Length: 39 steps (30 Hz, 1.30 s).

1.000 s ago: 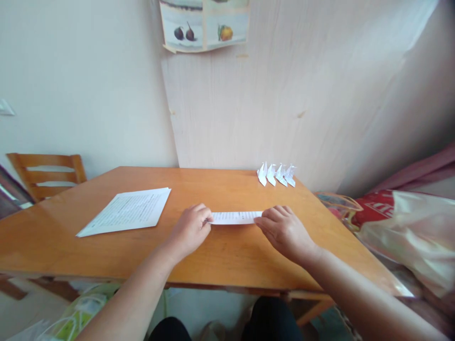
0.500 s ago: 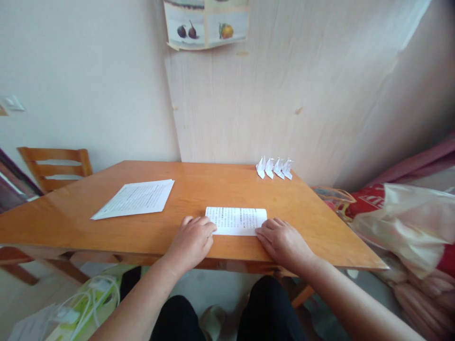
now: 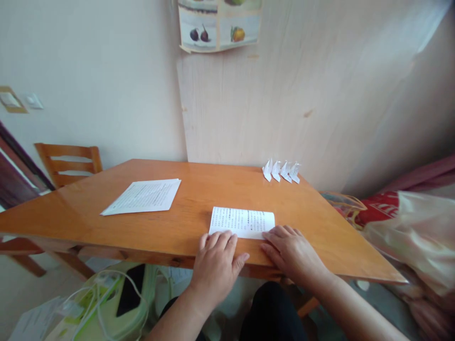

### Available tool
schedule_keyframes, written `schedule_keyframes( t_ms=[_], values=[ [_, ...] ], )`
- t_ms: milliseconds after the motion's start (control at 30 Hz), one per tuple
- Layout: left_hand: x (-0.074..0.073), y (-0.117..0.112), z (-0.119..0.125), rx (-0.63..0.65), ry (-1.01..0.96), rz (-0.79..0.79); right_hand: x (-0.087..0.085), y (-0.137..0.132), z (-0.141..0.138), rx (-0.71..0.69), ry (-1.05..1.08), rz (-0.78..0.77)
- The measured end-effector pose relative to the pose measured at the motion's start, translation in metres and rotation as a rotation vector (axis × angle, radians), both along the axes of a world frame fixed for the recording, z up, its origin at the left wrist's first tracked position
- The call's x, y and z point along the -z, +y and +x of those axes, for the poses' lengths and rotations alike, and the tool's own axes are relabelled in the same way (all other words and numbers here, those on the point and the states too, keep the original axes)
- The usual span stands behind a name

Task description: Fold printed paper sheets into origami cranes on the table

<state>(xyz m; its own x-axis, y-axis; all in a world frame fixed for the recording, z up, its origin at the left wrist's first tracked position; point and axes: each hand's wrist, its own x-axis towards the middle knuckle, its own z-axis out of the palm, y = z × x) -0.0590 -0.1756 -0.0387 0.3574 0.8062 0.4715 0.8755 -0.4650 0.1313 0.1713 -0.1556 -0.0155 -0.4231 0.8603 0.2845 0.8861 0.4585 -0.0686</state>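
Note:
A folded sheet of printed paper (image 3: 243, 221) lies near the front edge of the orange wooden table (image 3: 177, 227). My left hand (image 3: 216, 263) lies flat with fingers stretched out, its fingertips on the paper's near edge. My right hand (image 3: 289, 251) rests at the paper's near right corner, fingers extended and pressing down on it. Neither hand lifts the paper.
A flat printed sheet (image 3: 144, 196) lies at the table's left. Several small folded white paper figures (image 3: 281, 171) stand in a row by the wall. A wooden chair (image 3: 69, 163) is at the left, plastic bags (image 3: 401, 227) at the right, a green item with cables (image 3: 103, 303) below.
The narrow folded strip has been opened into a wider sheet and lies nearer the front edge. My left hand moved right along the paper's near edge and flattened out.

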Motion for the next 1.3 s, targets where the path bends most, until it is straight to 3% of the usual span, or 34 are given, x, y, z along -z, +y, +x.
schedule_keyframes(
  t_ms=[300, 567, 733, 1000, 1133, 1300],
  values=[
    [0.017, -0.006, 0.000, -0.025, -0.057, 0.042, 0.011, 0.006, 0.005, -0.034, 0.040, 0.017],
    [0.018, -0.005, -0.001, -0.012, -0.056, 0.042, 0.010, 0.006, 0.004, -0.039, 0.034, 0.008],
    [0.014, -0.005, 0.000, -0.025, -0.062, 0.017, -0.001, 0.009, 0.000, -0.010, -0.061, 0.012],
    [0.009, -0.004, 0.001, -0.023, -0.049, -0.020, -0.022, 0.029, -0.041, -0.109, -0.013, 0.004],
    [0.009, -0.004, 0.000, -0.032, -0.054, -0.012, -0.020, 0.043, -0.062, -0.137, -0.042, -0.004],
    [0.008, -0.005, -0.001, -0.009, -0.079, -0.021, -0.010, 0.053, -0.065, -0.143, -0.028, -0.067]
  ],
)
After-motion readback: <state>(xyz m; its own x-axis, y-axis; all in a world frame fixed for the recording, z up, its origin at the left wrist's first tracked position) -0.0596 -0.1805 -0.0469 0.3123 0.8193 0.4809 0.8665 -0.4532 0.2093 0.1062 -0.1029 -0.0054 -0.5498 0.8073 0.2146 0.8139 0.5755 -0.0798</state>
